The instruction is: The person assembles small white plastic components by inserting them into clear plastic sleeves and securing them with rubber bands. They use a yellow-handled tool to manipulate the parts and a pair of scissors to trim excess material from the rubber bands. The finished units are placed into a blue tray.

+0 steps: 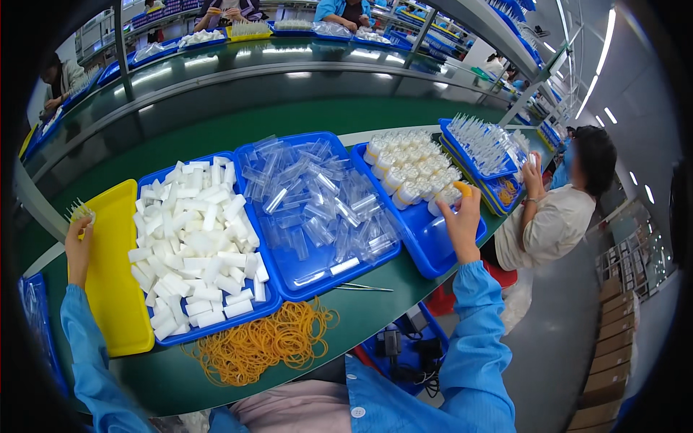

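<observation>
At the far left, my left hand (pixel 78 249) pinches a small bundle of thin, pale, pointed pieces (pixel 79 211) beside the yellow tray (pixel 112 274). My right hand (pixel 462 220), an orange cover on one finger, closes at a clear-and-white round bundle (pixel 435 207) at the near end of a group. The rest of those upright bundles (pixel 408 162), with yellowish bands, stand packed in a blue tray (pixel 433 249). Its fingertips partly hide the bundle. Between my hands lie white foam-like blocks (pixel 195 245) and clear plastic sleeves (pixel 317 195).
Orange rubber bands (pixel 263 343) lie heaped near the table's front edge, with metal tweezers (pixel 364 288) beyond them. Spiky pieces fill a stacked tray (pixel 480 148) at right. A co-worker (pixel 556 202) sits there. Below hangs a blue bin (pixel 411 346) with black cables.
</observation>
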Demonstrator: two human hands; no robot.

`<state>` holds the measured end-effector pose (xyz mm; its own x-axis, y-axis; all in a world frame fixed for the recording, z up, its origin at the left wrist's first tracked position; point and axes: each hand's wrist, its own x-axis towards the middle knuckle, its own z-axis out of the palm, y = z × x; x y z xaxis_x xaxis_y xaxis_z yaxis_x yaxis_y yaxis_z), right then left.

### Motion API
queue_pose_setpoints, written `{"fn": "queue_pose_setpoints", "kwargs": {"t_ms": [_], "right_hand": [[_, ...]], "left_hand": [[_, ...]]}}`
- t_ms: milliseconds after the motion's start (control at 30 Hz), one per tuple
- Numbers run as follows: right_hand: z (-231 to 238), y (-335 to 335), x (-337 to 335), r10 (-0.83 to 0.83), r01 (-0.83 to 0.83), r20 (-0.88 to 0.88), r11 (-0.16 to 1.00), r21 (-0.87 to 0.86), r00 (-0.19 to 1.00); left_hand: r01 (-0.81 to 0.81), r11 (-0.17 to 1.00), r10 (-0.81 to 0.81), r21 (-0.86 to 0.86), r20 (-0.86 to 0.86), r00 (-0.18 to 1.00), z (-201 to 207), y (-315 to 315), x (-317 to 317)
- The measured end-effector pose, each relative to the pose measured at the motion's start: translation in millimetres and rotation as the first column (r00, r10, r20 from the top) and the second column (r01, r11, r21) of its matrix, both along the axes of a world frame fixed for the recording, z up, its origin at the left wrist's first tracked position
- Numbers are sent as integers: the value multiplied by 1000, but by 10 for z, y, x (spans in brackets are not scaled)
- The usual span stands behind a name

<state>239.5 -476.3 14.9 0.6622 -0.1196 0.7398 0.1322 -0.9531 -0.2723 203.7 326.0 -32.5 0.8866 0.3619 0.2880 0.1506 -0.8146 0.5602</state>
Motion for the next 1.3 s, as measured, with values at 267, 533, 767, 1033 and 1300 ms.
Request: {"fn": "queue_pose_setpoints", "kwargs": {"t_ms": [267, 533, 767, 1033, 1300], "right_hand": [[280, 606, -232, 202, -235, 130, 910, 340, 971], [605, 1382, 268, 617, -526, -346, 786, 326, 707], [386, 2203, 622, 785, -833, -375, 550, 55, 493], [172, 3032, 691, 731, -834, -419, 533, -143, 539], [130, 2851, 752, 647, -859, -598, 489, -151, 473]], "left_hand": [[-139, 942, 87, 306, 178, 980, -74, 142, 287], [-174, 923, 100, 342, 222, 970, 150, -324, 237], [92, 985, -118, 146, 187, 975, 538, -1003, -411], [146, 921, -75, -362, 203, 976, 586, -1424, -1214], [179, 708, -44, -683, 211, 976, 770, -2060, -1903]]}}
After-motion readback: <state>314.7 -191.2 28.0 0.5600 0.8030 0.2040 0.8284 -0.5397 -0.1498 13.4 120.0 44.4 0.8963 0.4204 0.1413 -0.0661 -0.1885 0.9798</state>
